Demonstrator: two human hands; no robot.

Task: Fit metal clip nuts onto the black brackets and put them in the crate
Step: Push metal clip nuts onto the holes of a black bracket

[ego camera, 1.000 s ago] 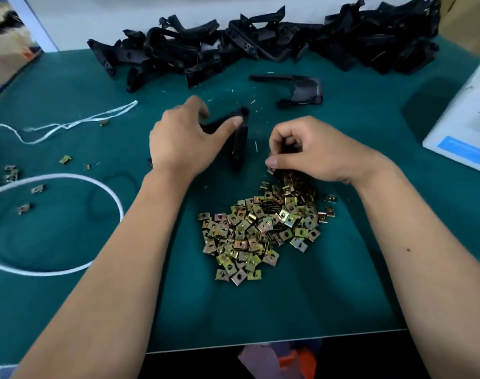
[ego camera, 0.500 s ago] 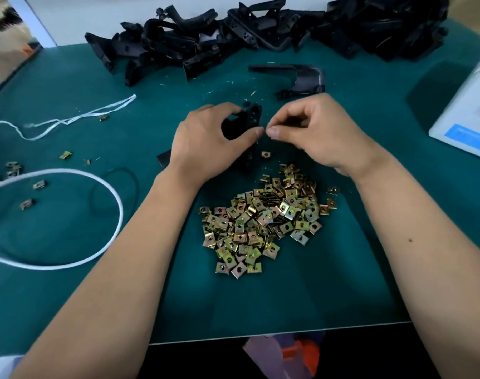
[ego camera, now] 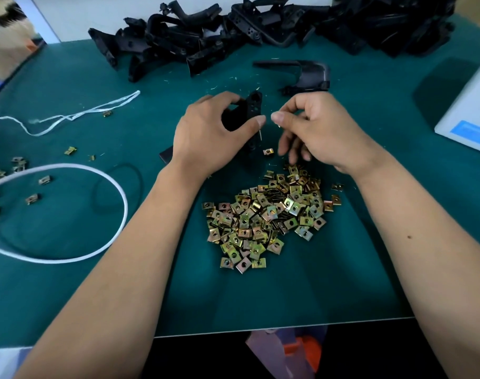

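Left hand: the left hand [ego camera: 206, 135] wraps its curled fingers and thumb round the black plastic bracket [ego camera: 252, 110], standing it on end so the holed face and its free edge point toward the other hand.

Right hand: the right hand [ego camera: 319, 129] has thumb and forefinger pinched together just beside that edge; whether a clip nut sits in the pinch cannot be told, as nothing gold shows there. The remaining fingers hang loose above the heap.

Bracket: lifted a little off the green table mat [ego camera: 260, 296], its lower end hidden behind the left palm; held upright, probably so a nut can slide on from the side.

Clip nuts: the heap of gold-coloured metal clip nuts [ego camera: 269, 217] lies near the table's front edge, directly below both hands, which keeps each reach short. 1 stray clip nut [ego camera: 268, 152] lies just beside the bracket's foot.

Bracket stock: the pile of black brackets [ego camera: 260, 31] runs along the far edge, with 1 single black bracket [ego camera: 301, 76] lying apart in front of it, nearer the hands.

Crate: not in view, so where finished pieces go cannot be said.

Elsewhere: a white cord loop [ego camera: 69, 214] and scattered loose nuts [ego camera: 32, 198] lie to the left; a white box [ego camera: 471, 110] sits at the right.

Step, as a judgement: fitting a nut onto the held bracket, not yet seated.
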